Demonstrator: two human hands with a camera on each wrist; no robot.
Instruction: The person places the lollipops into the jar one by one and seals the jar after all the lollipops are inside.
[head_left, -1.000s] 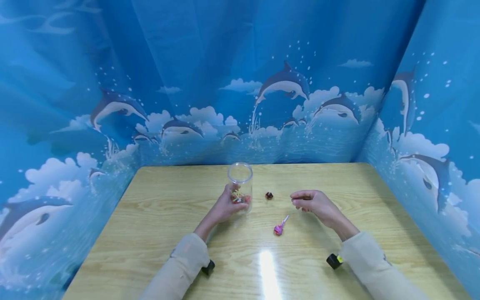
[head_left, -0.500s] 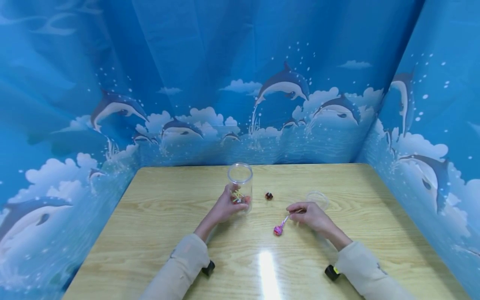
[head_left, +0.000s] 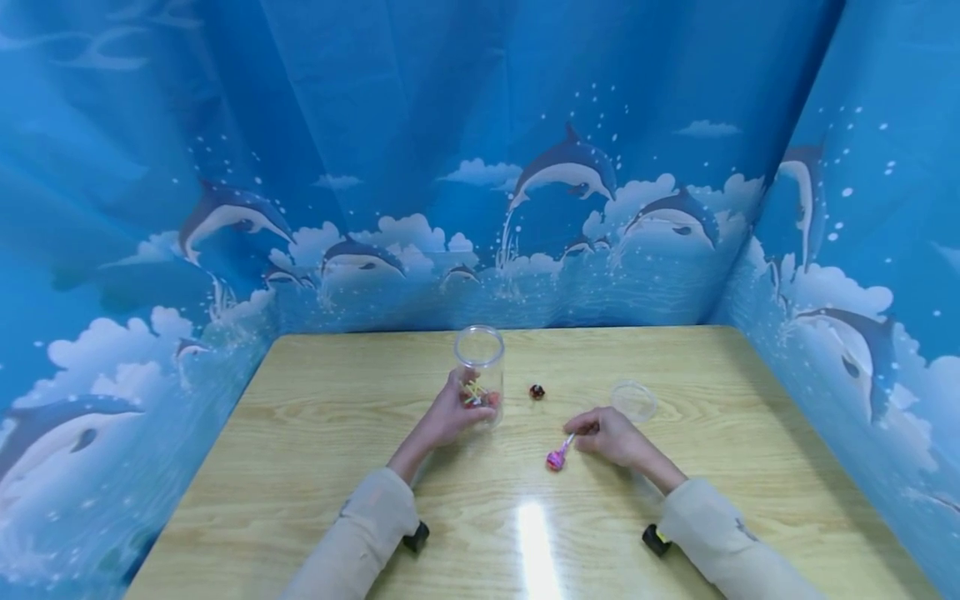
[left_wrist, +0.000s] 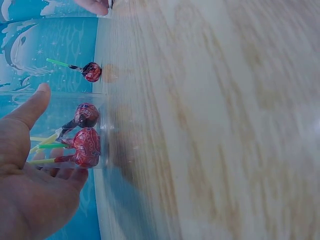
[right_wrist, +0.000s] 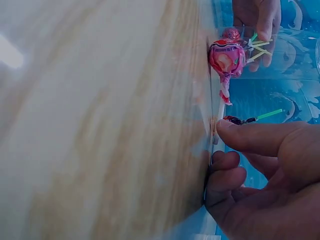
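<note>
Fingers (left_wrist: pixel 65 173) of the left hand (head_left: pixel 452 410) clamp a clear cylindrical plastic jar (head_left: pixel 482 357); nearer right, the right hand (head_left: pixel 611 435) pinches a pink-wrapped lollipop's (head_left: pixel 555 460) stick (head_left: pixel 569 440).

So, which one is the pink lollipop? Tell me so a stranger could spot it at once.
On the table, find the right hand. Beside its fingers lies the pink lollipop, stick toward the hand. It is pink and on its side, whereas the dark red lollipop beyond stands stick-up and the others sit inside the jar.
</note>
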